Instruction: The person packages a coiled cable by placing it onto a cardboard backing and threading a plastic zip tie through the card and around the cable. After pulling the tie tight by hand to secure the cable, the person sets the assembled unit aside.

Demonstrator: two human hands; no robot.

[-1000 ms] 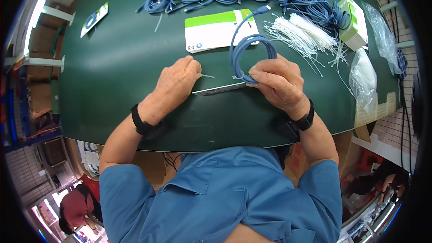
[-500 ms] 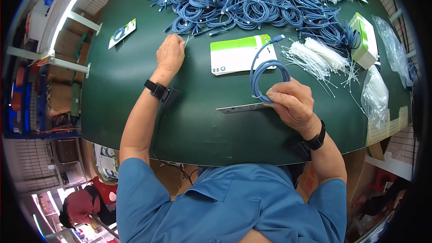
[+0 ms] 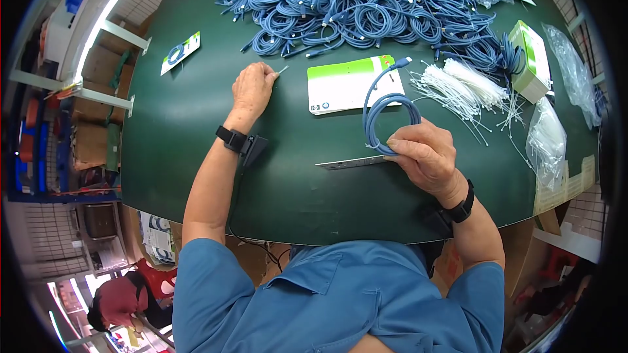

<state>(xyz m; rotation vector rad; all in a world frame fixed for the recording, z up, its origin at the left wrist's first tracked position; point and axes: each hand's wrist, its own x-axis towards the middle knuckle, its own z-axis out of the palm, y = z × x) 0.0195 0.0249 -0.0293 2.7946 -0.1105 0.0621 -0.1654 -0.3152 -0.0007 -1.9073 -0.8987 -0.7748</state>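
My right hand (image 3: pixel 425 153) pinches a coiled blue cable (image 3: pixel 374 132) upright over the green table, its plug end sticking up at the top. A thin metal strip (image 3: pixel 350 163), ruler-like, runs leftward from beneath those fingers; whether they grip it too I cannot tell. Farther left, my left hand (image 3: pixel 254 91) is closed, with a short whitish strip (image 3: pixel 283 70) poking out between thumb and finger. Between the hands, a little farther off, lies a stack of white and green cards (image 3: pixel 347 95). Loose white cable ties (image 3: pixel 451 95) lie to the right of it.
Many coiled blue cables (image 3: pixel 366 16) are heaped along the far side. A carded cable (image 3: pixel 180 53) lies far left. At right are a block of green and white packaging (image 3: pixel 531 62) and a clear bag (image 3: pixel 546 137) of ties. A person (image 3: pixel 121 301) sits beyond the lower left.
My left hand has shifted slightly right and nearer, the whitish strip still in its fingers. My right hand keeps the coiled cable in almost the same place.
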